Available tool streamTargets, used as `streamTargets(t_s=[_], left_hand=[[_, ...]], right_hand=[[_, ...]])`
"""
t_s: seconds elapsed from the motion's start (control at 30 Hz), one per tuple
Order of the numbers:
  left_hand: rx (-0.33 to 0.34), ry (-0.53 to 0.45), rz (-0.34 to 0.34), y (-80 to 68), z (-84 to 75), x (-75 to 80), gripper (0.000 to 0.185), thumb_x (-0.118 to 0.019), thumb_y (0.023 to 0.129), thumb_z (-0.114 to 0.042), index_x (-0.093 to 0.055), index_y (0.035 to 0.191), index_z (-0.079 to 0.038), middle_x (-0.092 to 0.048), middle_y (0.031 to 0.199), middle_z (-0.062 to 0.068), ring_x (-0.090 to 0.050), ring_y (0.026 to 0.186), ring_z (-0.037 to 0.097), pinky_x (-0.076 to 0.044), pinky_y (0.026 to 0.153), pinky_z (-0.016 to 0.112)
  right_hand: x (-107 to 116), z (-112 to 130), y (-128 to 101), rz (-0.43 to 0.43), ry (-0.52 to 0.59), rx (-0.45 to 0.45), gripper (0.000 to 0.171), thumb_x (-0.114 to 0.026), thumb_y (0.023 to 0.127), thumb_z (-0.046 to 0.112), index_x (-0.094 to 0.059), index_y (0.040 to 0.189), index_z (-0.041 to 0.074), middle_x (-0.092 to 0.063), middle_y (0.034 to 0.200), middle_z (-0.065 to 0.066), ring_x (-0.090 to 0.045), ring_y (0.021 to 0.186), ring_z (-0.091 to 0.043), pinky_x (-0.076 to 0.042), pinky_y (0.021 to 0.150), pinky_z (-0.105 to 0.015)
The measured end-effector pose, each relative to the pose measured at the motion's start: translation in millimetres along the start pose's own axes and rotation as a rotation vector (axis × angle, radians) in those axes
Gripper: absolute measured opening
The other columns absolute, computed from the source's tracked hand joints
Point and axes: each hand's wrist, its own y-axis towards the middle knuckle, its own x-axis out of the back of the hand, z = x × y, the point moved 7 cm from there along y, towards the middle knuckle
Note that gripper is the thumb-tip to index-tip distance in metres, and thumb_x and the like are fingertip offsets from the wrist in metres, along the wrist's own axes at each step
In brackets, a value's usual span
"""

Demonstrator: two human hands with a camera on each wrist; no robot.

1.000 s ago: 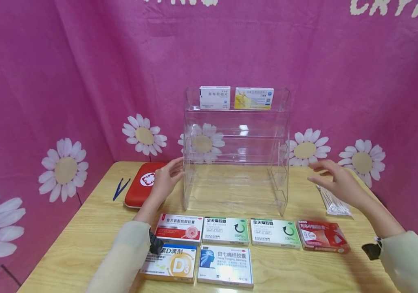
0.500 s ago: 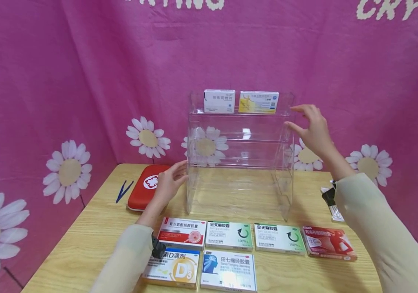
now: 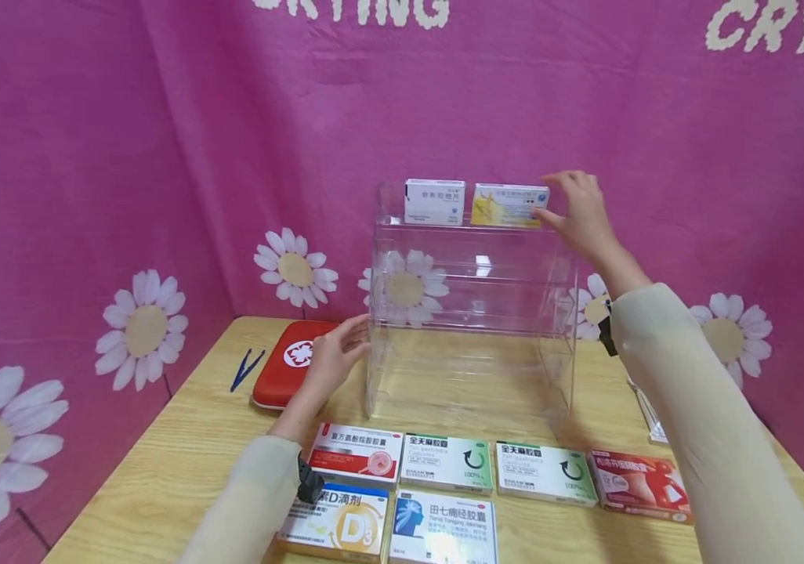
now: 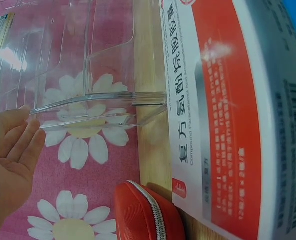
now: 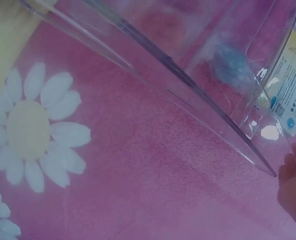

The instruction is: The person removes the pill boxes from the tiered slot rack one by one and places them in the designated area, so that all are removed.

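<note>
A clear acrylic tiered display rack (image 3: 472,294) stands on the table, with a white medicine box (image 3: 434,204) and a yellow-and-white medicine box (image 3: 508,206) upright on its top tier. My right hand (image 3: 581,215) is raised at the rack's upper right corner. Its thumb overlaps the yellow-and-white box's right end, and the fingers are spread apart above that corner. In the right wrist view the hand (image 5: 294,185) shows only at the right edge, below the box (image 5: 290,85). My left hand (image 3: 335,356) has its fingertips at the rack's left side panel (image 4: 102,97), fingers fairly straight.
Several medicine boxes lie flat in front of the rack, among them a red-and-white box (image 3: 356,453), a D3 box (image 3: 338,521) and a red box (image 3: 642,484). A red zip case (image 3: 285,372) and blue tweezers (image 3: 247,370) lie left; a cotton swab pack (image 3: 649,411) lies right.
My right hand has risen from beside the rack's lower right to the yellow-and-white box on the top tier. My left hand stays at the rack's left side. The head view has shifted slightly.
</note>
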Motion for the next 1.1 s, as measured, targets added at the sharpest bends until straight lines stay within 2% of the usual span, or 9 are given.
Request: streamTargets(t_s=[0.17,0.3,0.5,0.7,0.83,0.93,1.0,1.1], left_hand=[[0.000,0.009,-0.003,-0.6,0.7,-0.4,0.047,-0.068,0.087,0.002,-0.058,0.133,0.000,-0.066,0.125,0.022,-0.065,0.117,0.034,-0.055,0.099,0.041],[0.008,0.017,0.000,-1.9,0.3,-0.6,0.047,-0.068,0.087,0.002,-0.058,0.133,-0.001,-0.067,0.125,0.022,-0.065,0.117,0.034,-0.055,0.099,0.041],[-0.004,0.025,-0.014,-0.8,0.5,0.9,0.047,-0.068,0.087,0.003,-0.058,0.133,0.000,-0.067,0.124,0.022,-0.066,0.116,0.034,-0.055,0.098,0.042],[-0.008,0.016,-0.010,-1.6,0.2,0.1,0.047,-0.068,0.087,0.004,-0.058,0.133,0.001,-0.067,0.124,0.022,-0.066,0.116,0.034,-0.055,0.098,0.042],[-0.021,0.023,-0.018,-2.2,-0.5,0.0,0.047,-0.068,0.086,0.005,-0.058,0.132,0.002,-0.067,0.123,0.023,-0.066,0.115,0.035,-0.055,0.097,0.042],[-0.025,0.037,-0.023,-1.7,-0.4,0.7,0.047,-0.069,0.086,0.004,-0.059,0.131,0.000,-0.068,0.123,0.022,-0.066,0.115,0.035,-0.056,0.097,0.042],[-0.036,0.031,-0.024,-1.4,-0.6,1.2,0.047,-0.069,0.086,0.004,-0.059,0.131,0.001,-0.067,0.122,0.023,-0.066,0.114,0.035,-0.056,0.096,0.043],[-0.066,0.012,-0.026,-1.3,-0.5,1.7,0.047,-0.069,0.085,0.005,-0.059,0.131,0.002,-0.067,0.122,0.024,-0.066,0.114,0.037,-0.056,0.096,0.044]], right_hand=[[-9.4,-1.4,8.8,0.127,-0.097,-0.045,0.045,-0.066,0.092,0.013,-0.053,0.133,0.000,-0.046,0.139,-0.032,-0.034,0.132,-0.048,-0.024,0.113,-0.065],[-12.9,-2.5,10.9,0.148,-0.153,-0.049,0.040,-0.064,0.093,0.011,-0.054,0.131,0.001,-0.048,0.136,-0.033,-0.038,0.128,-0.049,-0.030,0.108,-0.064],[-11.9,2.4,12.1,0.045,-0.144,-0.007,0.029,-0.061,0.092,0.002,-0.057,0.121,0.001,-0.053,0.122,-0.030,-0.046,0.116,-0.047,-0.038,0.099,-0.062],[-8.9,4.0,10.4,-0.059,-0.076,0.015,0.026,-0.061,0.090,-0.003,-0.060,0.117,0.000,-0.053,0.117,-0.027,-0.051,0.107,-0.044,-0.047,0.093,-0.060],[-2.0,8.7,10.0,-0.159,-0.026,0.070,0.024,-0.062,0.089,-0.008,-0.062,0.112,-0.003,-0.053,0.111,-0.028,-0.053,0.103,-0.045,-0.048,0.091,-0.056],[5.0,12.4,10.3,-0.234,0.006,0.096,0.023,-0.061,0.088,-0.010,-0.063,0.110,-0.005,-0.053,0.109,-0.028,-0.055,0.100,-0.043,-0.051,0.088,-0.048],[10.1,14.0,10.8,-0.276,0.028,0.099,0.022,-0.061,0.088,-0.010,-0.063,0.109,-0.006,-0.053,0.108,-0.028,-0.058,0.099,-0.040,-0.052,0.086,-0.034],[17.9,16.6,10.5,-0.327,0.069,0.091,0.022,-0.062,0.088,-0.009,-0.065,0.109,-0.007,-0.053,0.106,-0.026,-0.061,0.095,-0.033,-0.046,0.082,-0.011]])
